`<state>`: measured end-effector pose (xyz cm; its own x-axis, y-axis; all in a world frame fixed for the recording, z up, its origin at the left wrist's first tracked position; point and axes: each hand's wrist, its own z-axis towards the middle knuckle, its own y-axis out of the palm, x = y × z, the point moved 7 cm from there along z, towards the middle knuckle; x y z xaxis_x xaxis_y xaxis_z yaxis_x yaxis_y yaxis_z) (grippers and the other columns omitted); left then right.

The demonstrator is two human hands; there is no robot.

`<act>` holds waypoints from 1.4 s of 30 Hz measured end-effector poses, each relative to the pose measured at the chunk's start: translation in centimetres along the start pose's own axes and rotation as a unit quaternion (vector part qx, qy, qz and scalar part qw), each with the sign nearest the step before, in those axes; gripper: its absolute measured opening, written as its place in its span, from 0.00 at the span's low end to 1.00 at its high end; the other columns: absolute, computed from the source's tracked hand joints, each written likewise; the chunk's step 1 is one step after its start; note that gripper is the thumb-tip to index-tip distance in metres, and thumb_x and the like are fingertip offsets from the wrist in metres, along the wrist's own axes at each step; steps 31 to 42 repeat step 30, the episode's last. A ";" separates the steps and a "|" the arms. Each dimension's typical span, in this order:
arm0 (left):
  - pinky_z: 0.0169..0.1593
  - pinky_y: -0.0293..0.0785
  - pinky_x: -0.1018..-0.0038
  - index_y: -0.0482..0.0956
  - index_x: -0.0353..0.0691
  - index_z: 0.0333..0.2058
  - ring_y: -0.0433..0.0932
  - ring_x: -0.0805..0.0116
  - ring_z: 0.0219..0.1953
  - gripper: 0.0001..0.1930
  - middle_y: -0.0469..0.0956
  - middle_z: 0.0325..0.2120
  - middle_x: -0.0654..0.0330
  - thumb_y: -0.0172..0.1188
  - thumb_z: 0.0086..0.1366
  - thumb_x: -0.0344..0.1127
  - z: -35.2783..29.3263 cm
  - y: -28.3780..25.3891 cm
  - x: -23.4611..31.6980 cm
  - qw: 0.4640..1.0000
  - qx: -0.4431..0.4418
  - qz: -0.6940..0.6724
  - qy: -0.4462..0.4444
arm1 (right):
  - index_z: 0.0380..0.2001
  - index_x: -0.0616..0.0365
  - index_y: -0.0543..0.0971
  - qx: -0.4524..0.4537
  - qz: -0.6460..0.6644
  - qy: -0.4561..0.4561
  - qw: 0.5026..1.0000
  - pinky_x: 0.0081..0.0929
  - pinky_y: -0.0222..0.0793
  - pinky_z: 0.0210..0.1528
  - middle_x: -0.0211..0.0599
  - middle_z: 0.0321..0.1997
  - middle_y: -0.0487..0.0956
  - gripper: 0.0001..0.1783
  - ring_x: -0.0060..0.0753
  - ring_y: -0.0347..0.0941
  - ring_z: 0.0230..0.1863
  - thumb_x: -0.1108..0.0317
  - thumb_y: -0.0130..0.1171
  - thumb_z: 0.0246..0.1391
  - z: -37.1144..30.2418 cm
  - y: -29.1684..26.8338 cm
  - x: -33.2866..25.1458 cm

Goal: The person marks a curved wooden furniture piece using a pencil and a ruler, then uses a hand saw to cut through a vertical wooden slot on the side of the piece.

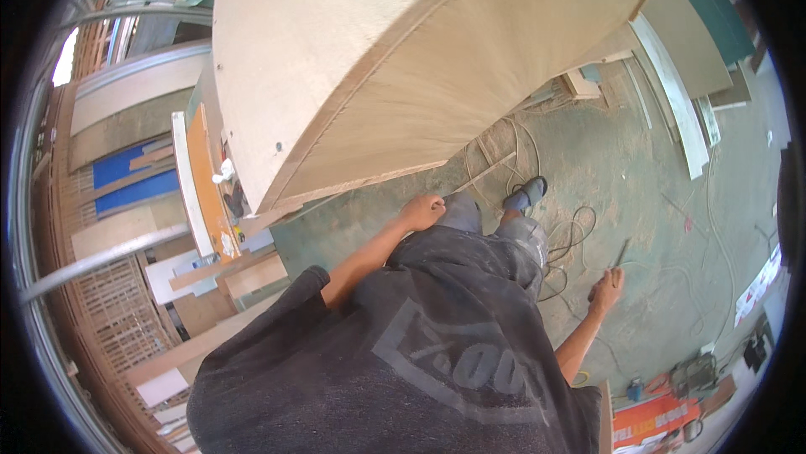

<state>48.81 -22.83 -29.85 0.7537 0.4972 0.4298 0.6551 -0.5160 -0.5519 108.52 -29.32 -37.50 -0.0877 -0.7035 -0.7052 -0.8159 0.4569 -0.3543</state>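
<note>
My left hand (422,212) is closed in a loose fist by my thigh, just below the bottom edge of a large curved wooden panel (453,76). Whatever its fingers hold, if anything, is too small to make out. Out to the right, low over the floor, my right hand (606,290) grips a thin, dark, narrow tool (622,253) that points away from me. Its handle is hidden in my fist, so I cannot tell its exact kind. The panel joins a pale flat wooden side (294,42) along a raw edge.
Cables (571,236) lie looped on the dusty floor (646,194) near my sandalled foot (526,194). Boards (680,110) lean at the far right. An orange-edged bench (210,185) with small items stands at left, near stacked wood strips (243,273).
</note>
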 end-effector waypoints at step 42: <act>0.54 0.78 0.55 0.87 0.43 0.42 0.83 0.43 0.48 0.18 0.86 0.42 0.46 0.57 0.65 0.48 -2.9 2.9 -10.8 0.987 0.089 -0.077 -0.114 | 0.26 0.61 0.74 -0.195 -0.151 0.058 0.967 0.30 0.52 0.09 0.29 0.12 0.66 0.08 0.28 0.59 0.07 0.70 0.58 0.58 1.5 7.1 0.5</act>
